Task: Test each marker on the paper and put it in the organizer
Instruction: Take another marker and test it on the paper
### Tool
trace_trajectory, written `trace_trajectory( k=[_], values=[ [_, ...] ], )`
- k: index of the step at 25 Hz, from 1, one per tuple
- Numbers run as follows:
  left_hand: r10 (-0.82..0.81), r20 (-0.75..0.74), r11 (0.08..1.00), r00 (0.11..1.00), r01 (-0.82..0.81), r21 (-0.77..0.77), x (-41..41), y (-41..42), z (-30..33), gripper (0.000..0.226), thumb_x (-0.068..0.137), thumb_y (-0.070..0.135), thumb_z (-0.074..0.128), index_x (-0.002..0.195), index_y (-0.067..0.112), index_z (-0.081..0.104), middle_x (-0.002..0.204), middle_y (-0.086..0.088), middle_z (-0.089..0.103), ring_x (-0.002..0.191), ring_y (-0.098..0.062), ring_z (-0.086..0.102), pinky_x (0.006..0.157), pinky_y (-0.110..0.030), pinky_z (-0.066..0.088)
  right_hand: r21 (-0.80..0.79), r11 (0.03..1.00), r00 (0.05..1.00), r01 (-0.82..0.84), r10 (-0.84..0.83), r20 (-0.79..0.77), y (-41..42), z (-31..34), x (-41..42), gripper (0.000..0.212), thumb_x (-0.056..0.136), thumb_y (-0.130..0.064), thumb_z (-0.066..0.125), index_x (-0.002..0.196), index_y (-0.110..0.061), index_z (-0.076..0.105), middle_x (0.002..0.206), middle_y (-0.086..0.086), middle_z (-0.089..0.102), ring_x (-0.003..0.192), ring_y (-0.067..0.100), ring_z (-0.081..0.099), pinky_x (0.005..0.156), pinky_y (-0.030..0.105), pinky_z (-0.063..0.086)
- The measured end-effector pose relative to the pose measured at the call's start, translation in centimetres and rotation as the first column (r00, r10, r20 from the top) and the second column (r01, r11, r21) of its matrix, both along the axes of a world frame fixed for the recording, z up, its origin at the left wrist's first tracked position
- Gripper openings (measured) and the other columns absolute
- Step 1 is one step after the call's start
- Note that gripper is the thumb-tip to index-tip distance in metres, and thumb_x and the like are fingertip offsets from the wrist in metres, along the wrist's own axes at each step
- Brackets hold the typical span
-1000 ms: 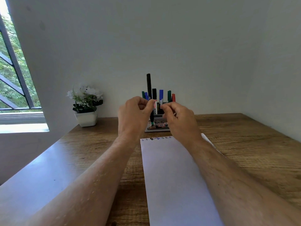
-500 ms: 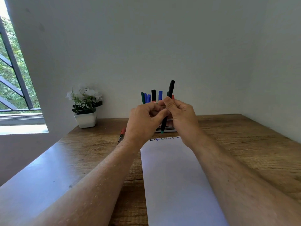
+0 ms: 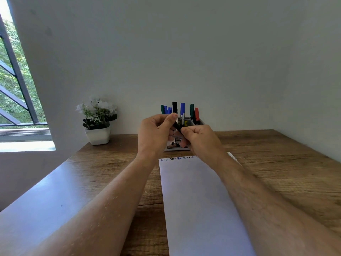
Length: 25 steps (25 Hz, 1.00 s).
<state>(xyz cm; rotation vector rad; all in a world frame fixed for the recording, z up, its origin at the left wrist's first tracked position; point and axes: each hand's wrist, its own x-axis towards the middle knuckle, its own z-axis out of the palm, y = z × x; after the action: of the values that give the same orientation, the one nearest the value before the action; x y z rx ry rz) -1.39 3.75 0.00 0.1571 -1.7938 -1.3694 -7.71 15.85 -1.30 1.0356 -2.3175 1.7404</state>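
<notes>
My left hand (image 3: 156, 130) and my right hand (image 3: 200, 138) meet above the far end of the white paper (image 3: 199, 200), both pinching a black marker (image 3: 177, 126) that slants between their fingertips. Most of the marker is hidden inside the hands. Small test marks (image 3: 177, 158) run along the paper's far edge. Behind the hands stands the organizer (image 3: 200, 121), partly covered, with several green, blue, black and red markers (image 3: 182, 108) upright in it.
A white pot with white flowers (image 3: 97, 122) stands at the back left of the wooden table (image 3: 276, 163). A window with dark bars (image 3: 14, 80) is at the far left. Walls close the back and right side.
The black marker stood upright and tall between my hands; now it is turned to a slant and mostly hidden in my fingers. My hands shifted slightly right, then back toward the organizer.
</notes>
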Motion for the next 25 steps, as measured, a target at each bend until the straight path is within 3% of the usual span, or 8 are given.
trace_trajectory(
  k=[4, 8, 13, 17, 18, 20, 22, 25],
  values=[
    [-0.030, -0.021, 0.998, 0.999, 0.031, 0.052, -0.2, -0.2, -0.1, 0.012, 0.092, 0.030, 0.066, 0.090, 0.022, 0.074, 0.072, -0.007, 0.072, 0.055, -0.006, 0.062, 0.055, -0.023, 0.056, -0.006, 0.999, 0.995, 0.035, -0.035, -0.098, 0.3, 0.3, 0.0, 0.029, 0.097, -0.034, 0.056, 0.096, -0.015, 0.078, 0.055, -0.017, 0.059, 0.049, -0.013, 0.054, 0.046, 0.004, 0.037],
    [-0.057, -0.040, 0.994, 0.998, 0.061, 0.096, 0.0, -0.2, 0.0, 0.018, 0.093, 0.029, 0.063, 0.091, 0.016, 0.075, 0.068, -0.002, 0.069, 0.055, -0.006, 0.061, 0.055, -0.022, 0.055, -0.009, 1.000, 0.990, 0.022, -0.023, -0.140, 0.3, 0.7, 0.2, 0.031, 0.096, -0.036, 0.058, 0.090, -0.012, 0.076, 0.043, -0.030, 0.053, 0.046, -0.014, 0.052, 0.044, 0.002, 0.036],
    [-0.041, -0.070, 0.987, 0.997, 0.052, 0.154, 0.0, -0.5, 0.2, 0.019, 0.093, 0.032, 0.063, 0.092, 0.016, 0.073, 0.074, -0.004, 0.071, 0.057, -0.008, 0.061, 0.061, -0.026, 0.057, 0.037, 0.996, 0.987, 0.086, -0.080, -0.139, 0.5, 0.9, 0.2, 0.034, 0.093, -0.048, 0.057, 0.075, -0.024, 0.074, 0.044, -0.027, 0.054, 0.051, -0.014, 0.054, 0.044, 0.005, 0.035],
    [-0.073, -0.167, 0.950, 0.983, 0.120, 0.289, 0.1, -1.2, 0.6, 0.009, 0.092, 0.021, 0.067, 0.093, 0.013, 0.071, 0.070, 0.002, 0.072, 0.062, -0.009, 0.064, 0.058, -0.021, 0.055, 0.026, 0.996, 0.991, 0.090, -0.087, -0.100, 0.9, 0.1, -0.3, 0.027, 0.097, -0.034, 0.057, 0.082, -0.019, 0.073, 0.048, -0.020, 0.057, 0.049, -0.006, 0.053, 0.049, 0.007, 0.033],
    [-0.113, -0.205, 0.919, 0.972, 0.180, 0.350, 0.3, -1.4, 0.8, 0.003, 0.090, 0.014, 0.069, 0.089, 0.011, 0.070, 0.070, 0.000, 0.072, 0.064, -0.011, 0.067, 0.059, -0.021, 0.055, -0.018, 0.997, 0.995, 0.080, -0.081, -0.050, 0.9, 0.1, -0.3, 0.022, 0.097, -0.028, 0.058, 0.088, -0.015, 0.074, 0.056, -0.015, 0.060, 0.051, -0.003, 0.054, 0.053, 0.010, 0.037],
    [-0.174, -0.261, 0.857, 0.950, 0.276, 0.435, 0.5, -1.5, 0.9, 0.012, 0.085, 0.001, 0.071, 0.078, 0.009, 0.066, 0.071, -0.005, 0.073, 0.071, -0.018, 0.072, 0.061, -0.021, 0.056, -0.126, 0.991, 0.998, 0.040, -0.034, 0.046, 0.9, 0.4, -0.1, 0.018, 0.097, -0.020, 0.056, 0.099, -0.012, 0.073, 0.071, -0.002, 0.069, 0.060, 0.003, 0.060, 0.060, 0.020, 0.049],
    [-0.227, -0.296, 0.812, 0.928, 0.348, 0.468, 0.5, -1.3, 1.0, 0.017, 0.084, -0.007, 0.067, 0.076, 0.007, 0.062, 0.075, -0.011, 0.074, 0.075, -0.021, 0.074, 0.061, -0.022, 0.057, -0.204, 0.979, 0.998, 0.006, 0.005, 0.057, 0.7, 0.8, 0.3, 0.018, 0.099, -0.018, 0.054, 0.104, -0.015, 0.071, 0.082, 0.001, 0.074, 0.073, 0.009, 0.068, 0.073, 0.030, 0.058],
    [-0.291, -0.326, 0.783, 0.900, 0.419, 0.460, 0.3, -0.9, 1.1, 0.022, 0.090, -0.010, 0.056, 0.102, 0.008, 0.063, 0.085, -0.014, 0.073, 0.079, -0.022, 0.073, 0.064, -0.024, 0.058, -0.269, 0.963, 0.996, -0.029, 0.049, 0.069, 0.6, 1.0, 0.5, 0.019, 0.099, -0.019, 0.054, 0.109, -0.020, 0.071, 0.091, -0.003, 0.076, 0.085, 0.013, 0.072, 0.084, 0.044, 0.058]
  ],
)
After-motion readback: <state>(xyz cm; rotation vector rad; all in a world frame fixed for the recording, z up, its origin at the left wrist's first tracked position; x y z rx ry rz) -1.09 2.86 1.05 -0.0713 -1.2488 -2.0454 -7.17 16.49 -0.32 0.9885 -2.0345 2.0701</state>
